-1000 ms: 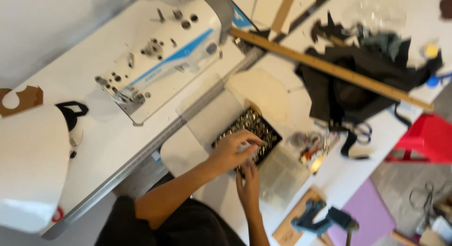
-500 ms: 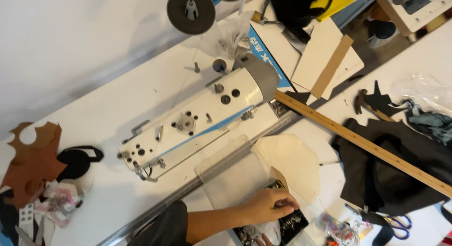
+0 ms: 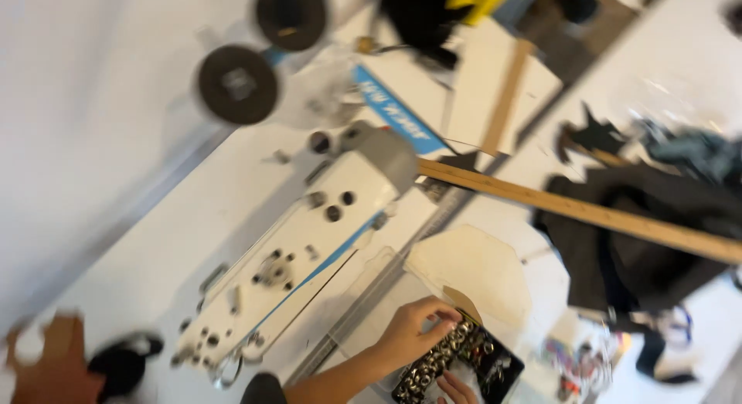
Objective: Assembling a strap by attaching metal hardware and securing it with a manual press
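Since half a second ago the view has swung further up and blurred, so the hands and the tray now sit at the very bottom edge, and the second hand has come back into sight. At bottom centre the left hand [image 3: 413, 330] reaches in from the lower left with its fingers curled and pressed together at the tips, pinching among the small metal pieces at the upper corner of a black tray of shiny eyelets [image 3: 464, 365]. Just below it the right hand [image 3: 457, 388] is cut off by the frame edge; only a few fingertips show over the tray, and whether they grip anything cannot be told. Touching the tray's upper corner lies a cream pattern piece [image 3: 471, 269]. To the left, running diagonally, stands a white sewing machine [image 3: 309, 257] with a blue stripe. From its head a long wooden ruler [image 3: 587, 212] stretches to the right edge, crossing a heap of dark fabric [image 3: 641, 249]. In the upper left, two dark round discs [image 3: 237, 85] appear blurred.
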